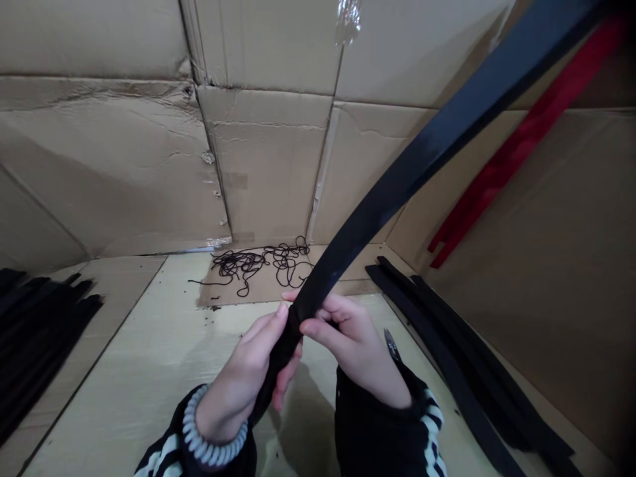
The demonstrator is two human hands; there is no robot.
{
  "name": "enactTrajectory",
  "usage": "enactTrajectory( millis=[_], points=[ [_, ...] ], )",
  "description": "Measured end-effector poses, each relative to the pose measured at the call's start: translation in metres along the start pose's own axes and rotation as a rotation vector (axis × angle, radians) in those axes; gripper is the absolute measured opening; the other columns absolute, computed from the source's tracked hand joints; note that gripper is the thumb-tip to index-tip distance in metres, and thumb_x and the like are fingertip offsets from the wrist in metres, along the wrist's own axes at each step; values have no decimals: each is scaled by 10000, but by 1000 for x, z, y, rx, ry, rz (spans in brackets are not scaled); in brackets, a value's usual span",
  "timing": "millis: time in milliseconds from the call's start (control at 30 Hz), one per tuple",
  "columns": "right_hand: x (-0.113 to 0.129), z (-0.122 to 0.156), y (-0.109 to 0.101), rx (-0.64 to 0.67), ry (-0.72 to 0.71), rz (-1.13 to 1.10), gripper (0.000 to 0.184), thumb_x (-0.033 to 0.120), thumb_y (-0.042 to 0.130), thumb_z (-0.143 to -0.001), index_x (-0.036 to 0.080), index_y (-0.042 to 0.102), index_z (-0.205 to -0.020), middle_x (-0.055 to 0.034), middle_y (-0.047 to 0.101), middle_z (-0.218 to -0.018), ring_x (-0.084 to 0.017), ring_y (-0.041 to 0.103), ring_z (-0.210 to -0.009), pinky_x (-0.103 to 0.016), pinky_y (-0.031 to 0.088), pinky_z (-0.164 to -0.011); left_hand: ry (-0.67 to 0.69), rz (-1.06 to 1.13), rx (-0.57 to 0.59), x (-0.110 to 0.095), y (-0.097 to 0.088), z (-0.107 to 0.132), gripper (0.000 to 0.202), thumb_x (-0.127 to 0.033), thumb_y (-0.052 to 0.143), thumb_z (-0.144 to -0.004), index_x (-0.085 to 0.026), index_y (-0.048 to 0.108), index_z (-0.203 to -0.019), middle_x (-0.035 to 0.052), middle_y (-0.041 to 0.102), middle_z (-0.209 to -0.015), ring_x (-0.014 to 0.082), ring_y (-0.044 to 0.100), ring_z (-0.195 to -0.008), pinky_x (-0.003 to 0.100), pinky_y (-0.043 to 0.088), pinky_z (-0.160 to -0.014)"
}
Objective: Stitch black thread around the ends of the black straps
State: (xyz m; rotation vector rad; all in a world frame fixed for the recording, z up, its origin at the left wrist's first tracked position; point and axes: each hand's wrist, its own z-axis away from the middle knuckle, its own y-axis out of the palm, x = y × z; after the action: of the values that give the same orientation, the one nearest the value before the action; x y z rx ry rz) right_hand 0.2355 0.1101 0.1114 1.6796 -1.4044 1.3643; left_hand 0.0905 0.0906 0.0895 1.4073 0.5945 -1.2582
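Black rubber strip [392,192], long, gently bowed

Flattened corrugated cardboard sheets [263,165] line the back and upper left of the frame, creased and joined with strips of clear packing tape [348,20]. A slanting cardboard panel [541,298] forms the right side. Across the bottom lies a pale cream board [124,391], softly and evenly lit.
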Motion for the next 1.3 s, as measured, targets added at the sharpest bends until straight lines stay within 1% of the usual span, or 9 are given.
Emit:
enactTrajectory(
  millis=[133,200,300,433,533,767,933,1167,1300],
  points=[
    [3,3,2,-27,-4,20,213,368,652,-834,157,670,-860,75,355,-520,-88,370,-467,-242,299,-484,-106,202,296,-2,-4,0,615,-701,379,-864,-171,459,-564,-87,317,-307,14,260,-252,162,262,-404],
    [6,4,4,-52,0,48,208,363,639,-849,165,633,-786,74,387,-487,-93,429,-448,-241,324,-480,-114,210,353,-1,-3,0,639,-720,343,-864,-170,460,-562,-96,289,-309,7,220,-260,163,262,-415],
    [7,4,7,-108,-9,92,241,375,610,-879,179,597,-739,56,495,-460,-108,506,-431,-240,360,-466,-45,50,176,-1,3,0,668,-769,345,-831,-161,542,-634,-54,422,-385,39,300,-299,167,237,-347],
    [7,2,11,-158,-6,109,235,368,571,-914,198,566,-752,39,602,-461,-119,557,-393,-236,394,-444,220,-142,-209,-2,13,-3,624,-773,521,-743,-159,561,-640,-12,538,-508,97,504,-427,196,421,-407],
    [6,0,11,-159,-7,89,245,339,586,-905,199,549,-707,42,596,-475,-110,559,-418,-227,401,-462,257,-164,-284,-2,14,-3,619,-754,518,-764,-158,554,-602,-17,510,-430,92,475,-376,194,400,-383],
    [0,-1,-1,40,72,-73,305,442,662,-829,151,691,-913,52,476,-513,-102,425,-480,-252,330,-498,-27,-3,25,0,-1,1,636,-726,422,-839,-157,574,-600,-42,427,-318,59,347,-252,158,277,-291],
    [-5,-6,5,4,106,-212,323,447,739,-753,161,635,-859,102,352,-492,-72,377,-439,-222,340,-472,-54,122,235,0,-2,-1,626,-739,384,-838,-172,546,-629,-63,384,-325,47,301,-244,158,248,-294],
    [-5,-10,16,-238,158,-200,311,339,717,-766,210,448,-677,117,394,-444,-84,474,-350,-199,383,-373,277,-292,-245,6,18,-3,483,-658,484,-858,-185,518,-767,-46,510,-617,66,484,-435,174,404,-409],
    [-3,-8,10,-251,123,-185,269,298,731,-749,190,500,-663,114,390,-438,-66,459,-372,-191,366,-409,282,-228,-230,4,17,-4,541,-689,464,-847,-171,522,-702,-43,503,-519,74,482,-384,184,379,-390]
  ],
)
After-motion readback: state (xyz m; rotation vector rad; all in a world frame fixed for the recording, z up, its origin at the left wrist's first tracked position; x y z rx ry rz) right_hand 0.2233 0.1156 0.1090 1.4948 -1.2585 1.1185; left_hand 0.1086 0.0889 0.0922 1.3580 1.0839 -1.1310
